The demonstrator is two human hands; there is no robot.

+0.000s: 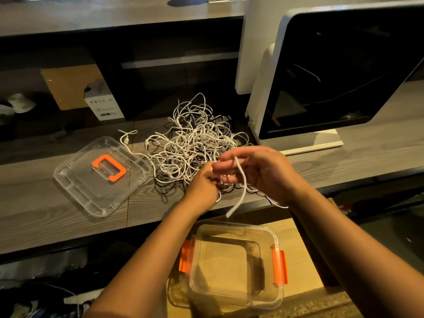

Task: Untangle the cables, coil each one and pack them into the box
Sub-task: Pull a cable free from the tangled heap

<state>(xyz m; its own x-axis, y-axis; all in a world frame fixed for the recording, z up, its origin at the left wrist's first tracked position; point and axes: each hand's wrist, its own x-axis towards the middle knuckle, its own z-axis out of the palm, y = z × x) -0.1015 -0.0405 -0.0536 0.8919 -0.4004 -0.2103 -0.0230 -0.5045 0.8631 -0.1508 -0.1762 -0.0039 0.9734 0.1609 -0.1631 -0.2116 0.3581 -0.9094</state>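
— Where are the cables (195, 143) lying?
— Tangling on the dim wood-grain desk (34, 203), between the lid (91, 191) and a monitor (344, 72); the box (278, 267) is sitting lower, open.
— Hands?
— The right hand (259, 171) is curling its fingers round one cable (242, 189); the left hand (202, 183) is hiding its fingers, so I cannot tell.

Tangled white cable pile (195, 143) is spread on the wooden desk (46, 203), with dark strands mixed in. Clear lid (75, 180) with orange handle (109, 167) is laid flat just left of the pile. Open clear box (234, 226) with orange latches (280, 267) is set on a lower surface, below the desk edge. One white cable (242, 187) is held in the right hand (259, 171), its loose end hanging over the box. Left hand (202, 184) is curled at the pile's near edge, against the right fingers; its grip is hidden. White-framed monitor (344, 72) is stood at right.
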